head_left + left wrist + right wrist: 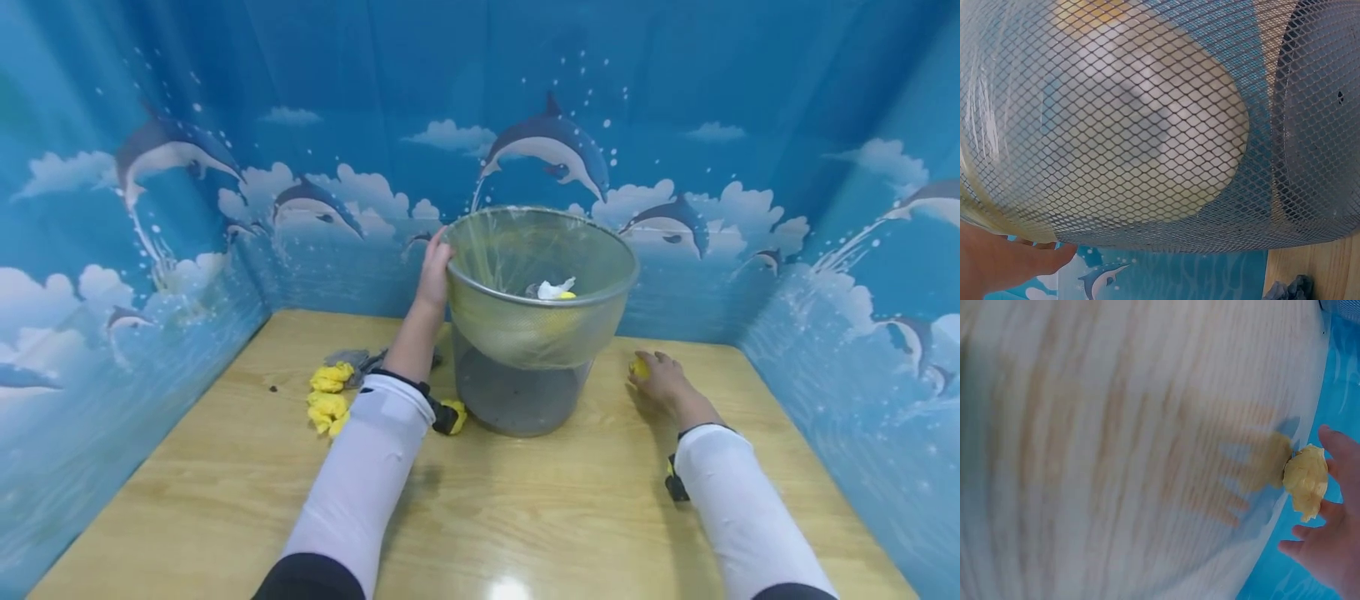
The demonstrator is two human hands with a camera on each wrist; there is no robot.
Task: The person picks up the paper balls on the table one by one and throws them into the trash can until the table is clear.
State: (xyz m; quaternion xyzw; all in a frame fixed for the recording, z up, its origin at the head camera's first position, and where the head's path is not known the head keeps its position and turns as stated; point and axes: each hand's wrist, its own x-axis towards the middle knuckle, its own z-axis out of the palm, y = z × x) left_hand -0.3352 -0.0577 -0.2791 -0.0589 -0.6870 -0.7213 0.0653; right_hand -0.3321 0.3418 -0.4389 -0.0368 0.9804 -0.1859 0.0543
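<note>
A grey mesh waste bin (pixel 517 400) with a clear plastic liner (pixel 517 346) stands on the table. My left hand (pixel 434 271) grips its rim at the left side, fingers outside the mesh in the left wrist view. Inside the liner lie a crumpled white piece (pixel 553 290) and a bit of yellow; the mesh blurs the rest. To the right of the bin, my right hand (pixel 663 379) pinches a crumpled yellow paper ball (pixel 1305 478) between thumb and fingers, close to the tabletop.
Several crumpled yellow balls (pixel 327 408) and grey crumpled pieces (pixel 363 364) lie left of the bin, partly behind the left forearm. A small dark speck (pixel 273 388) is on the wooden table (pixel 480 517). Blue dolphin-print curtains (pixel 420 75) enclose the back and sides.
</note>
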